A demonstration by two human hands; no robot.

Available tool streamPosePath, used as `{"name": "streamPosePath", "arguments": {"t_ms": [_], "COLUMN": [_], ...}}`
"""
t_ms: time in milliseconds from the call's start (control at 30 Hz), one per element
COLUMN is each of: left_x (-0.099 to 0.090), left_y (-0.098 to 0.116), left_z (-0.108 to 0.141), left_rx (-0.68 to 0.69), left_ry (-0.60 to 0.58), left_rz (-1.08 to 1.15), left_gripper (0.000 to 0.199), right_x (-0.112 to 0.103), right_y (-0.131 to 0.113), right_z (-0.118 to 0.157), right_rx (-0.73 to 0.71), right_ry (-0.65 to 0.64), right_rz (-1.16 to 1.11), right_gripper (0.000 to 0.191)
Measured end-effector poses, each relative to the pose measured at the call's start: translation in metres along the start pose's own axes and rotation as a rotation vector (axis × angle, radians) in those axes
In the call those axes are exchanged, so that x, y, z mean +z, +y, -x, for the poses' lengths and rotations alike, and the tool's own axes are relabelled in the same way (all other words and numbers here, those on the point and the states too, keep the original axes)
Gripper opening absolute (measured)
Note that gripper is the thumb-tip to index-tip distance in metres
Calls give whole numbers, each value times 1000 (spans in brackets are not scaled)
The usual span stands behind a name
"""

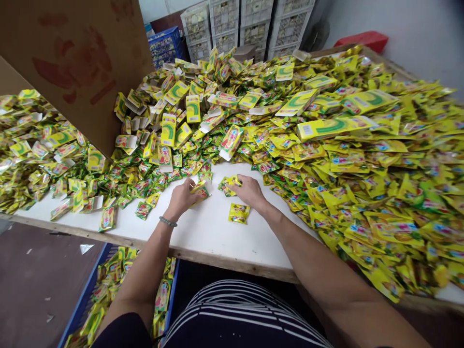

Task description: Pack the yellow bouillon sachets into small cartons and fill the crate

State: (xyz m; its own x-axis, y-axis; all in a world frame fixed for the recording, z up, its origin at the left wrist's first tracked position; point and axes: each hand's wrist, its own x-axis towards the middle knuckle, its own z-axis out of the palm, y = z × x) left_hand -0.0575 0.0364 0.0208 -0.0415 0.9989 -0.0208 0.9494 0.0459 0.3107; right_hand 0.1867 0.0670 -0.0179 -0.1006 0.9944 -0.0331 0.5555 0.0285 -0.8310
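- One small carton (201, 190) is in the left hand (183, 197), whose fingers are closed around it above the white table (217, 237).
- Its pale flap end faces the right hand (250, 191) and seems open (the inside cannot be made out).
- A few yellow-green sachets (227, 186) are pinched in the right hand's fingers, near the carton but apart from it.
- A single loose sachet (239, 213) lies flat on the table, nearer the person's body.
- Heaped sachets (362, 193) spread to the right; piled cartons (177, 111) lie beyond the hands.
- The step looks like loading the carton; the next move calls for squaring the pinched sachets and holding the mouth steady so corners don't snag.
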Motion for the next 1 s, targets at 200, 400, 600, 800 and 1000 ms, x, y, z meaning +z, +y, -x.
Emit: {"name": "streamPosePath", "arguments": {"t_ms": [200, 400, 600, 800, 1000], "left_x": [19, 31, 32, 38, 39], "left_y": [23, 36, 41, 38, 39], "left_z": [18, 21, 22, 25, 27], "left_rx": [-16, -135, -182, -111, -8], "left_ry": [-39, -112, -141, -59, -82], "left_rz": [843, 1217, 1296, 1182, 959], "left_gripper": [41, 44, 44, 42, 40], "right_x": [2, -11, -26, -25, -18], "right_y": [-4, -4, -1, -5, -14], "right_z": [-1, -1, -4, -2, 2], "right_rx": [-116, -128, -201, -235, -286], "right_ry": [85, -129, -217, -213, -73], "right_rz": [-495, -274, -306, -260, -269], "right_gripper": [40, 35, 34, 25, 18]}}
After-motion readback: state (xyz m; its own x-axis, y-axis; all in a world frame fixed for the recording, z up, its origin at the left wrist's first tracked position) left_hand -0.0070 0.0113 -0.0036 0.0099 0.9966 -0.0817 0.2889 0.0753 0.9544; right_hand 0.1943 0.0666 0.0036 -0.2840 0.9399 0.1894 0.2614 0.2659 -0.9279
